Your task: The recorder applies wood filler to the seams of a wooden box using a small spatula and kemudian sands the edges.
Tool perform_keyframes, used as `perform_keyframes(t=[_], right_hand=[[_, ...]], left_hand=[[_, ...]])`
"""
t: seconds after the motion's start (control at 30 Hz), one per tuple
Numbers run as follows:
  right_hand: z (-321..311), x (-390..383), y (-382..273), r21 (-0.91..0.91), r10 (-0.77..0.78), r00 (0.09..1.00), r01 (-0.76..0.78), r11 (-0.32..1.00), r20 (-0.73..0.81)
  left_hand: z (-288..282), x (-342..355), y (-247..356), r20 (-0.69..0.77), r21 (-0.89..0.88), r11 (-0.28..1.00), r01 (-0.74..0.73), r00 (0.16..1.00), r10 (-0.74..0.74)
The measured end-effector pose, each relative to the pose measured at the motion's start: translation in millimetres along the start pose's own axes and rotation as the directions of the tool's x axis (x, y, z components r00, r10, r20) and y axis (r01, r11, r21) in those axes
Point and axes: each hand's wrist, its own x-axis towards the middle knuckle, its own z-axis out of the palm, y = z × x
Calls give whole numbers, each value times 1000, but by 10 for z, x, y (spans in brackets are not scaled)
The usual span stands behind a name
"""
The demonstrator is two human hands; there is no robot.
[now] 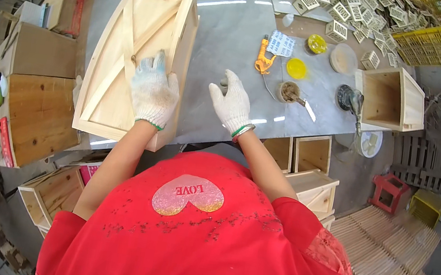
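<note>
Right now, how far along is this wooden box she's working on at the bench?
The pale wooden box already looks assembled: walls joined and crossed slats fixed on its panel. In hand: the left hand rests on the box's side wall, while the right hand hovers open above the grey table, holding nothing. The wood looks bare, so finishing likely remains; a sander and a pot of filler sit unused to the right.

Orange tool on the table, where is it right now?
Head view: the orange tool lies on the grey table, beyond the right hand, beside a yellow lid.
</note>
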Motion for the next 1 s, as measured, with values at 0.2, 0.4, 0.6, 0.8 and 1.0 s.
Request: perform_keyframes(t=[0.2,0.4,0.6,0.8,1.0], right_hand=[[-108,-290,-457,137,-182,979,193,972,-92],[-153,-517,-549,39,-188,981,189,981,-45],[-168,-713,-318,67,-46,980,34,997,194],[-283,-601,-57,-53,-103,901,138,989,421],[-833,-610,-95,211,-650,430,709,673,626]], left_hand=[[-83,-257,253,0,-486,869,-94,994,108],[-18,-442,311,768,-607,-73,791,608,199],[180,-708,472,916,-387,-289,875,401,-13],[473,-794,509,954,-269,-712,648,283,-103],[982,-825,348,882,-450,-597,664,225,-415]])
